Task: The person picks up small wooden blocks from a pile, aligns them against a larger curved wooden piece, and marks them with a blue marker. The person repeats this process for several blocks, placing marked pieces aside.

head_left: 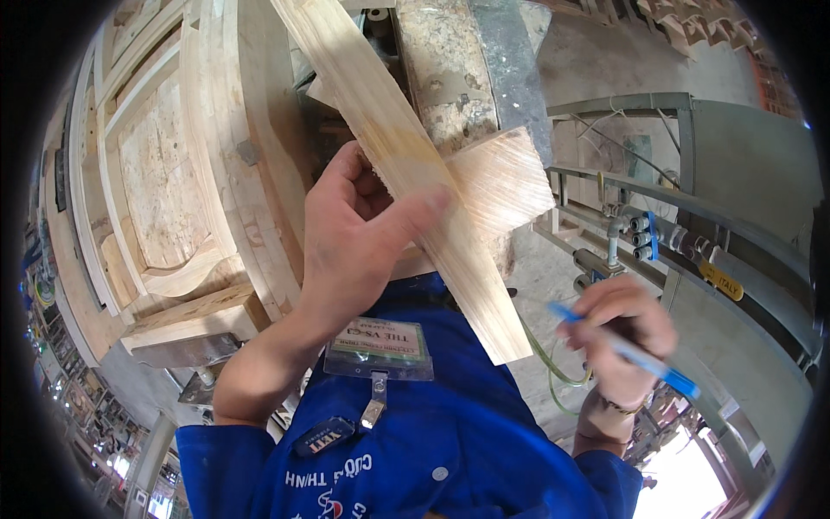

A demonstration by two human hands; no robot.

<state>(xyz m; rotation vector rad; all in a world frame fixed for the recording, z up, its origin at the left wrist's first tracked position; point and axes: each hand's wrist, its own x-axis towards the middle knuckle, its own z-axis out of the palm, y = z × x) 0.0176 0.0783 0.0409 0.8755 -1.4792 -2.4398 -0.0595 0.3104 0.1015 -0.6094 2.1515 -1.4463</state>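
Note:
A long pale wooden board runs slantwise across the middle, from the top down toward my right. My left hand grips its left edge, the thumb lying over the top face and the fingers curled under. Beneath the board, a squared wood block sticks out to the right, its sawn end grain showing. Off to the right of the board, my right hand is closed round a blue and white marker pen. This hand is blurred, and the pen's blue tip points left, apart from the board.
Curved wooden frame parts stand along the left, with a thick wood piece nearer me. Beyond the block lies a worn, stained machine bed. Metal rails with blue air fittings and a green hose are at the right.

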